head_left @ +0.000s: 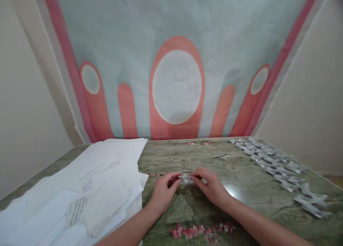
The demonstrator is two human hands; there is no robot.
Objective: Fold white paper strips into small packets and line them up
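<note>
Between my two hands is a small whitish twist of paper (185,177), shaped like a wrapped candy. My left hand (165,189) pinches its left end between thumb and fingers. The right end is pinched the same way by my right hand (210,186). Whether anything is inside the twist, I cannot tell. Several similar paper twists (270,160) lie in slanting rows on the right side of the table, and a nearer group (311,205) rests toward the right front. Both hands are low over the tabletop, near its middle.
A wide, untidy pile of white papers (107,160), some with printed text, covers the left of the table. The wood-patterned tabletop (171,156) bears pink flower prints (200,231). Behind its far edge hangs a grey-and-coral backdrop (134,42).
</note>
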